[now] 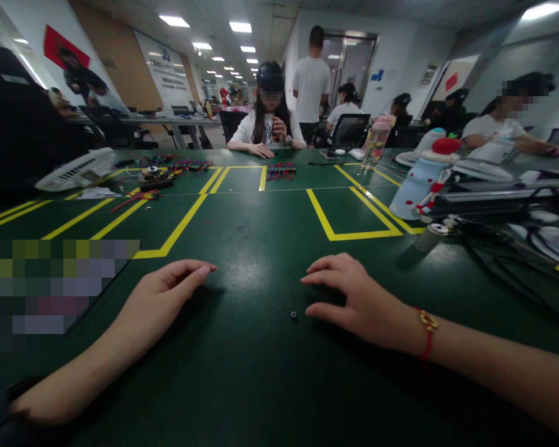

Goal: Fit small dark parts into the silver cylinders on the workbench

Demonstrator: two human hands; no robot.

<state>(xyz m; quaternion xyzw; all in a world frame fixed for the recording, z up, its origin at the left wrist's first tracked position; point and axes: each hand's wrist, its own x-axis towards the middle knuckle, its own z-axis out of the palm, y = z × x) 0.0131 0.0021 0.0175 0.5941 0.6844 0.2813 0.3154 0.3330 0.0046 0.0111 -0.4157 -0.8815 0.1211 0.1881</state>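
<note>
On the green table, a small dark ring-shaped piece (pixel 294 315), like a nut, lies just left of my right thumb and apart from it. My right hand (pixel 349 295) is open above the tabletop, thumb and fingers spread, with nothing between them. A red cord bracelet (pixel 428 332) circles that wrist. To the left, my left hand (pixel 172 288) is closed, its thumb and index finger pressed together at the tips. Whatever may be in that pinch is too small to make out.
Yellow tape (pixel 330 214) marks areas on the table (pixel 242 347). A metal cylinder (pixel 431 236), blue bottle (pixel 417 183) and black cables (pixel 498 261) lie to the right. Bundled red-and-blue wires (pixel 282 171) lie farther back. A person (pixel 268 127) sits opposite.
</note>
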